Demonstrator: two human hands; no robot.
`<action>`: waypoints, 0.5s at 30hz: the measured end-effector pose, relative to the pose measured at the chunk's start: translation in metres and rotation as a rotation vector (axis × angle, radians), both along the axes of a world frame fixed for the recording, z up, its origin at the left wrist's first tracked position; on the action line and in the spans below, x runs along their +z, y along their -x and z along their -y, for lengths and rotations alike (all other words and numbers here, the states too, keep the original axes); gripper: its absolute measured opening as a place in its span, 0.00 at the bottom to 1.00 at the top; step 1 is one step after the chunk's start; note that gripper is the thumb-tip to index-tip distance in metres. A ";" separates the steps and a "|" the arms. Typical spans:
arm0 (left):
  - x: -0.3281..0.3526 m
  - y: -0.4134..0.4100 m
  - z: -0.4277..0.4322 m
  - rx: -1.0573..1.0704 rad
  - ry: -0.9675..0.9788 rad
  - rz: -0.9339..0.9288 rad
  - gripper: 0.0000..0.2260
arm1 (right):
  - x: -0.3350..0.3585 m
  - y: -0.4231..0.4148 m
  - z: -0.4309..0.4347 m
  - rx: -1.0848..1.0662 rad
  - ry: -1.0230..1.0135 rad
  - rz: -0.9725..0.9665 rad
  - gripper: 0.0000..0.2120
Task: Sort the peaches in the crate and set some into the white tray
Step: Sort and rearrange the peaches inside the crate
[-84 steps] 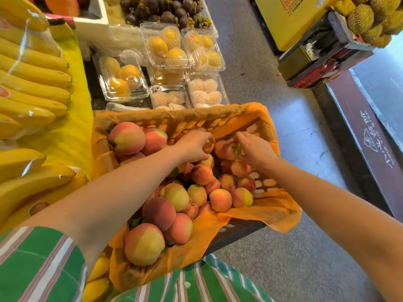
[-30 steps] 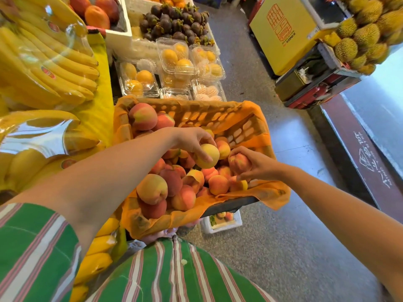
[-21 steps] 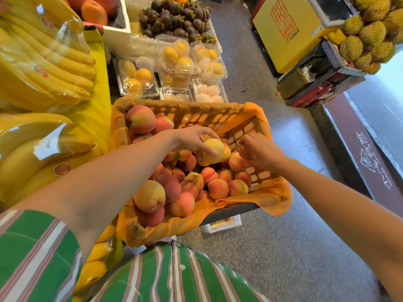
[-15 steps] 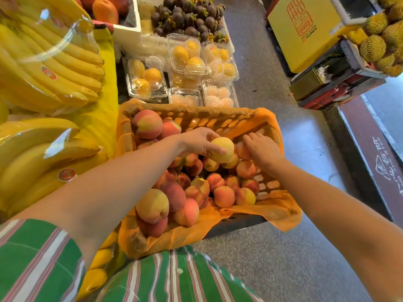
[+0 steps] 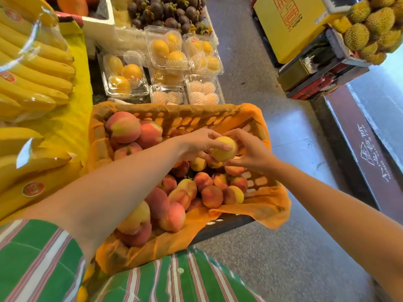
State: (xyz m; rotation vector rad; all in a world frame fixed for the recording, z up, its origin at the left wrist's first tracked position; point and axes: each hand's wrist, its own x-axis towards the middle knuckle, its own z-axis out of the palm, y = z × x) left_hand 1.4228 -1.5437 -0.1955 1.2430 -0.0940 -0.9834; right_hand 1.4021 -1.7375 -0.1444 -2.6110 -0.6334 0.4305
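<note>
While both arms reach over the crate (image 5: 257,127), the left hand (image 5: 196,144) and the right hand (image 5: 250,151) meet above its far right part, each with fingers curled around the same yellow peach (image 5: 223,149). The left hand grips it from the left with fingers laid across its top; the right hand cups it from the right and beneath. The fruit is lifted clear of the pile.

The crate is lined with orange paper (image 5: 261,205) that spills over its near and right rims. Inside, large red-and-yellow peaches (image 5: 123,127) sit in the far left corner, and smaller peaches (image 5: 211,196) crowd the middle and the right side, where bare slats of the crate floor show. More big peaches (image 5: 172,216) lie along the near left edge.

Just beyond the crate's far rim stand clear clamshell boxes (image 5: 168,51) of yellow fruit, with mangosteens (image 5: 170,12) behind them. Bagged bananas (image 5: 32,68) rest on a yellow cloth (image 5: 72,118) to the left. Across the grey floor (image 5: 283,247) to the right are a yellow box (image 5: 292,25) and durians (image 5: 370,25). The white tray is not visible. A green striped shirt (image 5: 37,264) fills the near edge.
</note>
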 end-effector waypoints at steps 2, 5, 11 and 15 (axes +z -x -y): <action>0.002 0.000 0.005 -0.033 0.022 -0.061 0.19 | -0.003 0.003 0.007 -0.011 -0.001 0.074 0.32; 0.001 0.001 0.011 -0.059 -0.008 -0.054 0.19 | -0.002 0.009 0.014 -0.019 0.045 0.099 0.34; -0.004 0.002 0.022 -0.024 -0.058 0.044 0.25 | 0.006 0.011 0.023 0.062 0.054 0.024 0.32; -0.001 0.003 0.026 -0.066 -0.018 -0.021 0.20 | 0.006 0.009 0.024 0.013 0.061 0.053 0.34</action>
